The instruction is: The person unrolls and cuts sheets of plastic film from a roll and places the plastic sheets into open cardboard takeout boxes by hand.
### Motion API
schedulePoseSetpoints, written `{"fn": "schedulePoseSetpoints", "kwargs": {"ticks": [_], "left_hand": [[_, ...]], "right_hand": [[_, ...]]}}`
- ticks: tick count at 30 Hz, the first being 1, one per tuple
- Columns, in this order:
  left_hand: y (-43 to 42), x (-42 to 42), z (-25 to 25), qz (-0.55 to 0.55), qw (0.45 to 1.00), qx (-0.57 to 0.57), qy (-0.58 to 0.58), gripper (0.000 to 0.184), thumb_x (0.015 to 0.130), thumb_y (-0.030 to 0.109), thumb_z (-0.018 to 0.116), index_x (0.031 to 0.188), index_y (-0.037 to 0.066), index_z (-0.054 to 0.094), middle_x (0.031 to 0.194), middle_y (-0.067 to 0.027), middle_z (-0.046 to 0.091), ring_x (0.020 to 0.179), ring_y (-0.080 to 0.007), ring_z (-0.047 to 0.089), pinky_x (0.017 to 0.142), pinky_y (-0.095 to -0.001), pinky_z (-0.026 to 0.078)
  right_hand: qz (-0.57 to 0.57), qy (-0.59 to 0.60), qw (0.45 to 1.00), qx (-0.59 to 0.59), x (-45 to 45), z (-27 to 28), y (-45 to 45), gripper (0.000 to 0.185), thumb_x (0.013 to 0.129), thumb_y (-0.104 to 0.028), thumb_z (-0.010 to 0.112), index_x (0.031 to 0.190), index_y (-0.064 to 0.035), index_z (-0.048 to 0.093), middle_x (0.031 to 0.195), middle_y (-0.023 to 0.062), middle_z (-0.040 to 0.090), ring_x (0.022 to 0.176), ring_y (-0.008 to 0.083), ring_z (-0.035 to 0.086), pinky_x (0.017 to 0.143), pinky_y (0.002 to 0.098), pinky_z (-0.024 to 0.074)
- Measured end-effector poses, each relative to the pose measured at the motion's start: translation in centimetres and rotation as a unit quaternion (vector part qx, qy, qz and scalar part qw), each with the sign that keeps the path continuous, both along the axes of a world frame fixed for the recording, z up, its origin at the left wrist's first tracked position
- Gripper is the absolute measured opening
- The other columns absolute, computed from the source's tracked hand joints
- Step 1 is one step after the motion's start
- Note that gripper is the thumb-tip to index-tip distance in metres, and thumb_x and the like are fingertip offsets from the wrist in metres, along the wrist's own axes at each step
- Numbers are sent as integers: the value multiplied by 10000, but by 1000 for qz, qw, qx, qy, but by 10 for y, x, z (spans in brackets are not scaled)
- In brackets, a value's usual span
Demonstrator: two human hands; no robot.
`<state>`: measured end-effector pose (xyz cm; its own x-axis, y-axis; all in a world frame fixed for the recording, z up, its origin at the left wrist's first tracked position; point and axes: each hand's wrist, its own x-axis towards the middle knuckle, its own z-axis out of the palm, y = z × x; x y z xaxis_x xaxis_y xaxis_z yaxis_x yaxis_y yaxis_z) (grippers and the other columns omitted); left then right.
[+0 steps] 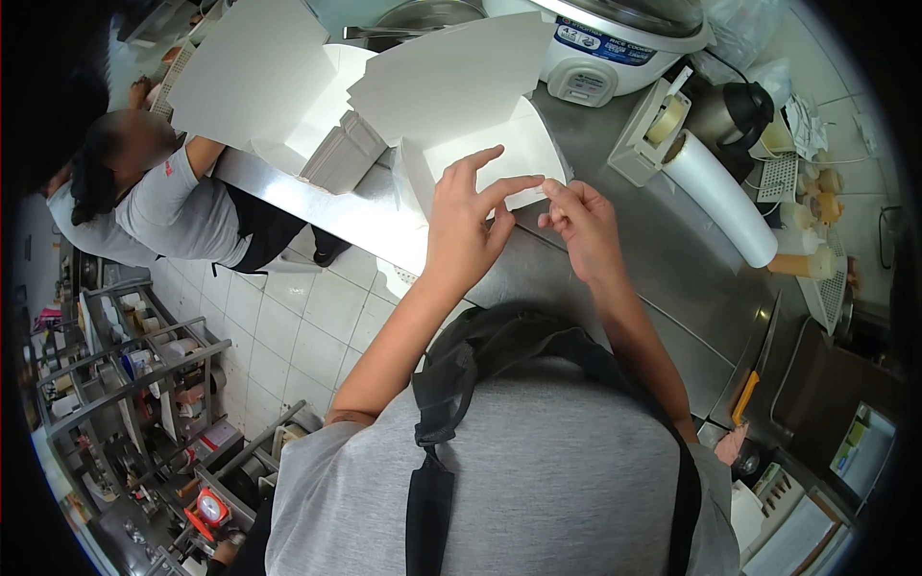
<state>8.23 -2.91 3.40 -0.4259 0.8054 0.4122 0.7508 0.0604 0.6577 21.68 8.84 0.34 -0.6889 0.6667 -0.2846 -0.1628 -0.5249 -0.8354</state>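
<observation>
My left hand (466, 221) has its fingers spread, over the near edge of an open white cardboard box (514, 139) on the steel counter. One of its outstretched fingers reaches the fingertips of my right hand (583, 226). My right hand is closed in a pinch; anything between its fingertips is too small to make out. The box's large lid flap (451, 82) stands raised behind it. Left of it is a second open white box (327, 91), with a white stack-like piece (344, 154) at its front.
A tape dispenser (653, 130) and a large white plastic-wrap roll (720, 197) lie to the right. Behind stand a rice cooker (615, 53) and a steel jug (725, 115). A co-worker (182, 206) is at the left. Shelving racks (144, 374) stand over the tiled floor.
</observation>
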Motion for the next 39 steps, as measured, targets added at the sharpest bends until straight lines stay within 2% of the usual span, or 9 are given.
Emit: {"fn": "schedulePoseSetpoints", "kwargs": {"ticks": [4,7,10,13,18,22,28,34,39], "left_hand": [[-2,-1,-4,17,994,-16,-104,406,759,-19,577,1098,164,706,1311,-119,556,1188,-319,518,967,-402,442],[-4,-4,-3,17,982,-32,-185,371,765,-20,559,1076,126,699,1307,-119,559,1175,-309,527,963,-390,448],[-6,-10,-6,12,985,-34,-169,345,768,-24,545,1059,89,692,1282,-113,576,1161,-298,541,955,-376,453],[-7,-17,-14,5,993,-33,-111,335,775,-19,545,1056,85,693,1237,-122,598,1133,-296,555,929,-371,465],[-9,-27,-13,19,952,-107,-287,343,816,-4,560,1132,68,674,1184,-138,635,1088,-279,596,906,-347,476],[-11,-34,-42,222,965,-22,-141,382,826,59,616,1206,86,643,1120,-131,647,1039,-279,605,828,-344,494],[-26,-26,-39,71,995,-71,1,319,778,79,673,1096,96,693,1022,-98,647,990,-317,566,910,-397,450],[-36,-9,-45,52,988,-143,39,220,758,112,730,976,135,738,877,-53,666,935,-253,608,1040,-439,382],[-40,-16,-62,63,982,-166,69,154,778,100,721,916,158,756,779,-25,666,789,-203,645,1064,-451,373]], "right_hand": [[26,122,990,-58,8,8,9,253,882,-214,742,736,-76,588,745,25,630,657,91,550,635,244,480],[-7,-75,975,210,-2,25,12,219,868,-230,751,808,-41,658,789,45,651,703,114,579,657,269,499],[74,-141,845,510,-11,48,20,183,848,-216,756,883,-45,700,848,47,672,767,146,618,682,294,506],[130,-134,808,559,-23,54,25,128,847,-146,733,929,-50,708,915,33,670,791,134,602,745,269,481],[200,-119,771,592,-40,43,44,146,858,-156,725,939,-35,719,913,48,692,841,155,637,762,302,494],[233,-154,829,485,-60,30,59,173,873,-186,714,926,-21,722,913,54,709,843,158,650,797,299,504],[341,-214,803,439,-96,-49,81,229,826,-266,742,936,-65,749,900,86,733,831,211,676,778,340,527],[353,-273,724,526,-111,-75,77,225,832,-231,723,985,-66,723,891,104,726,848,226,691,764,353,532],[264,-270,811,448,-114,-73,73,318,869,-236,703,1141,-78,657,983,100,718,899,224,685,803,344,528]]}}
